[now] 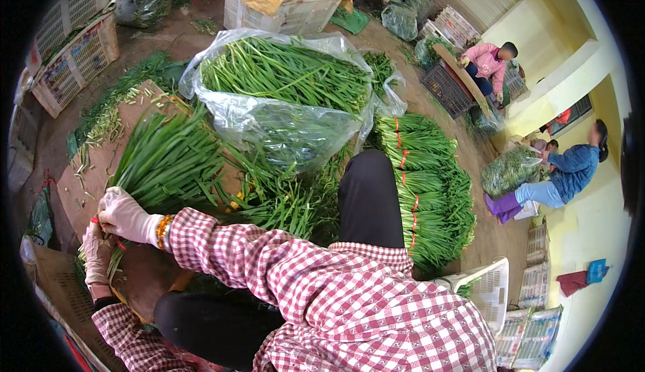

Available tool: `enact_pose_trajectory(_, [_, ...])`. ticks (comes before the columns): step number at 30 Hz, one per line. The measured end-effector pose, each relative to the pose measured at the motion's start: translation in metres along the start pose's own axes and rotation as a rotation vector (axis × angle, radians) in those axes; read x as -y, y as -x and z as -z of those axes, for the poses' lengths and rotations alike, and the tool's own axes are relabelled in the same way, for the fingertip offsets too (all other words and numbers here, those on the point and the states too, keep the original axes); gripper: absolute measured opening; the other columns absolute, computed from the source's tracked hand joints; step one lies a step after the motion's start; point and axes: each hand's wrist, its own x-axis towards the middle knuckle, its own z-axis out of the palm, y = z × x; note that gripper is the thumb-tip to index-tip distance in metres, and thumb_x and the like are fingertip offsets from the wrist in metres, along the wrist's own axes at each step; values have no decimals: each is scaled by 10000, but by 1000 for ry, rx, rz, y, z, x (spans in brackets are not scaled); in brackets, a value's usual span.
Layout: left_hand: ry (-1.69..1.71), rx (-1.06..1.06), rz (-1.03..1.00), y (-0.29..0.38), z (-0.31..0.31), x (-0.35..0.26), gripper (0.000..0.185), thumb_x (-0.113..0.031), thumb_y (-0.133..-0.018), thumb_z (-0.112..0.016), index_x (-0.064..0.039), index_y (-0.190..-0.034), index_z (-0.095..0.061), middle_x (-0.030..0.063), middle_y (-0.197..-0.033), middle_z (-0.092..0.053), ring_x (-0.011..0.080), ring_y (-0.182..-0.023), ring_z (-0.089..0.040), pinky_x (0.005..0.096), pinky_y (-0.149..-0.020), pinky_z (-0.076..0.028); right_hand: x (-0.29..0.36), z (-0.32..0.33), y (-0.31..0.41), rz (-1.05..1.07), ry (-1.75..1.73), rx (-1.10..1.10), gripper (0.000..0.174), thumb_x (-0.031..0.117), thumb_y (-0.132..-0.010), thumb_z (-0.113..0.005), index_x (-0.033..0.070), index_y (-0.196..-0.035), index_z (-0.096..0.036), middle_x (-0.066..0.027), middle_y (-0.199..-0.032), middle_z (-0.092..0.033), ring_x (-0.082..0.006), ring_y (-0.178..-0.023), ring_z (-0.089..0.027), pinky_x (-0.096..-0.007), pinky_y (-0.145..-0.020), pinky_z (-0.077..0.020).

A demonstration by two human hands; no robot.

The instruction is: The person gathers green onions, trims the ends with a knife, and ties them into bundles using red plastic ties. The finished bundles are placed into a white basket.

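Observation:
My right hand [123, 213], in a pale glove with a beaded bracelet at the wrist, is closed around a bunch of long green leafy stalks [164, 158], which look like garlic chives. Their leaves fan out up and to the right. Just below it, my left hand [98, 253], also gloved, grips the same bunch near its pale stem ends. Bits of red band show by the fingers; how they run is partly hidden. Under the bunch lies a brown board [75, 185] scattered with cut stem ends [108, 125]. Loose stalks [287, 206] lie right of the bunch.
An open clear plastic bag [282, 125] full of stalks stands ahead. Bundles tied with red bands [428, 185] are stacked beyond my right knee. Plastic crates [75, 65] stand at left and ahead [282, 14]. A seated person [486, 65] and a person carrying a filled bag [574, 165] are at right.

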Motion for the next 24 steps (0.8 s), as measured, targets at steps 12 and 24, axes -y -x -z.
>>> enact_pose_trajectory(12, [91, 175, 150, 7, 19, -61, 966, -330, -449, -896, -48, -1263, -458, 178, -1163, -575, 393, -1045, -549, 463, -895, -445, -21, -26, -12, 11, -95, 132, 154, 248, -675, -718, 130, -763, -674, -46, -805, -639, -244, -903, -623, -461, -1029, -330])
enact_pose_trajectory(24, [3, -62, 210, 14, 11, -102, 440, -227, -792, -683, -77, -1177, -531, 135, -1090, -575, 317, -1027, -543, 424, -894, -436, 24, 49, -11, 250, 266, 189, 77, 192, -756, -612, 147, -762, -675, -78, -823, -615, -261, -782, -642, -410, -642, -511])
